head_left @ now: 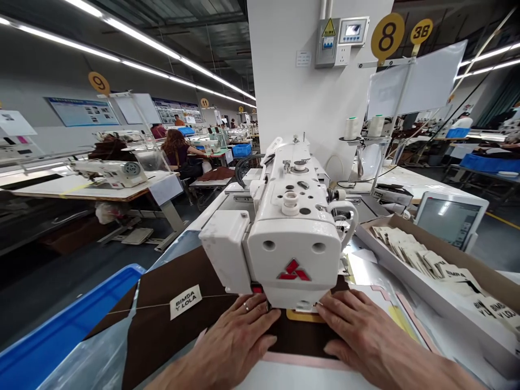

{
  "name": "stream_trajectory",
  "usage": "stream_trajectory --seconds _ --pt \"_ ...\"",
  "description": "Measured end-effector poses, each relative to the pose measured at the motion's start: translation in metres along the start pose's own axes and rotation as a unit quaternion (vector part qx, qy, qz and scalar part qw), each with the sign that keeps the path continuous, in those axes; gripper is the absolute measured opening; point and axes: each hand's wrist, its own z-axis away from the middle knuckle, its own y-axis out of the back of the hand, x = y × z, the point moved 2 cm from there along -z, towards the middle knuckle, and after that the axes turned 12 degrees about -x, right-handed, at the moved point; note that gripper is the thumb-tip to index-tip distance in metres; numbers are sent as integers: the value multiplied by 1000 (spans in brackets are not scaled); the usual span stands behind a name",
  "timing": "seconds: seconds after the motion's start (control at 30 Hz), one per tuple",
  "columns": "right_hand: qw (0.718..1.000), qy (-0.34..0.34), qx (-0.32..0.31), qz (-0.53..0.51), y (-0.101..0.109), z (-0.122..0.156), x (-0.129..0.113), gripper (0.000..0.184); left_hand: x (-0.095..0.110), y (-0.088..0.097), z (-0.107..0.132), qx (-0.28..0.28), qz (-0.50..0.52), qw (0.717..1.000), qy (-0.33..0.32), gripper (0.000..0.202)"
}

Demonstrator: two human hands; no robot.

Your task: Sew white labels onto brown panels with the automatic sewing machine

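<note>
A white industrial sewing machine (295,238) with a red three-part emblem stands straight in front of me. Dark brown fabric (158,276) runs beneath its head and spreads out to the left. My left hand (238,336) lies on the fabric, fingers stretched out, left of the machine head. Pressed flat at the opposite side is my right hand (359,327), its fingertips close to the yellowish plate (306,316) under the head. A cream label (186,301) reading "BIMBA Y LOLA" sits on the left part of the fabric, with thread running beside it. The needle is hidden.
An open cardboard box (406,281) of similar labels is on the right, with a control screen (449,219) behind it. A blue bin (69,330) stands at lower left. Thread cones (351,128) are on a stand. Another person (181,151) works farther left.
</note>
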Motion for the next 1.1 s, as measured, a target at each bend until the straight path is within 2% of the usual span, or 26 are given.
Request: stream_trajectory --seconds 0.17,0.27,0.33,0.4,0.5,0.67,0.8,0.97,1.03,1.1 --pt "996 52 42 54 1 11 -12 53 -8 4 34 5 -3 1000 0 54" --pt "994 76 52 57 3 8 -23 54 -11 7 55 2 7 1000 1 56" --pt "993 80 66 54 -1 2 -28 55 -11 8 60 5 9 1000 2 54" --pt "990 88 95 51 -7 -6 -33 56 -10 10 56 8 7 1000 2 51" --pt "987 102 120 42 -16 -17 -37 57 -5 15 37 16 21 999 -20 47" --pt "994 80 71 22 -19 -21 -40 53 8 23 7 28 58 996 -54 33" --pt "996 67 60 23 -21 -18 -39 59 9 19 6 29 22 998 -54 36" --pt "991 72 108 41 -28 -19 -41 57 7 14 12 33 -22 998 -55 54" --pt "990 72 118 39 -28 -20 -43 58 8 17 8 26 -25 998 -57 55" --pt "992 67 99 26 -26 -21 -44 60 11 20 0 13 -23 997 -73 52"
